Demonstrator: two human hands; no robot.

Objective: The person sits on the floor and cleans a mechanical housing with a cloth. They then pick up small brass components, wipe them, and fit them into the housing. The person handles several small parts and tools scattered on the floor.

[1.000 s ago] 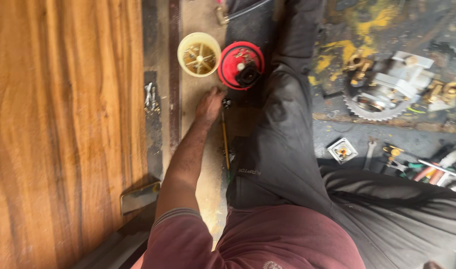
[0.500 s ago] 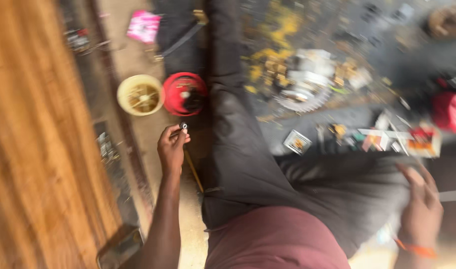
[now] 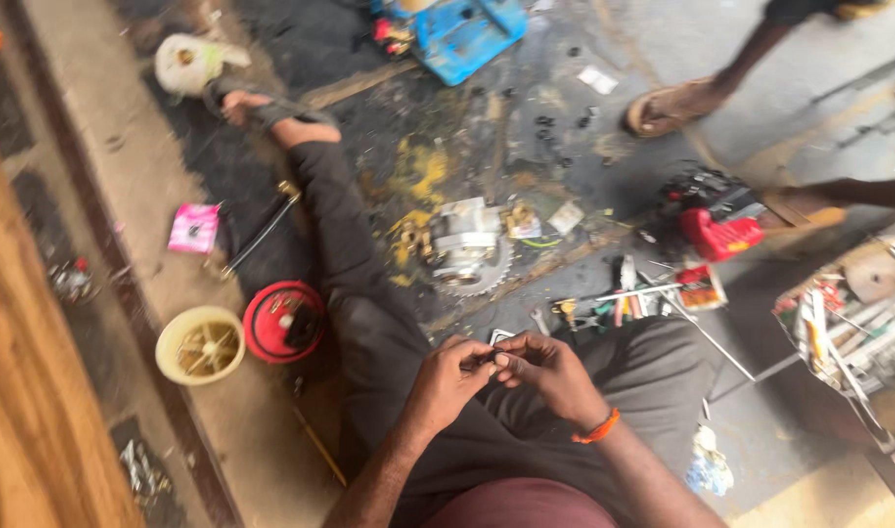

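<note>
Left hand (image 3: 447, 376) and right hand (image 3: 550, 372) meet over the lap, fingers pinched shut on a small dark part (image 3: 493, 359). A red round cover (image 3: 283, 322) and a cream round cover (image 3: 200, 344) lie on the floor to the left.

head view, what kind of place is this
Probably a small engine or motorcycle repair workshop floor: a toothed sprocket assembly on an oil-stained floor, scattered hand tools, and a tray of tools.
</note>
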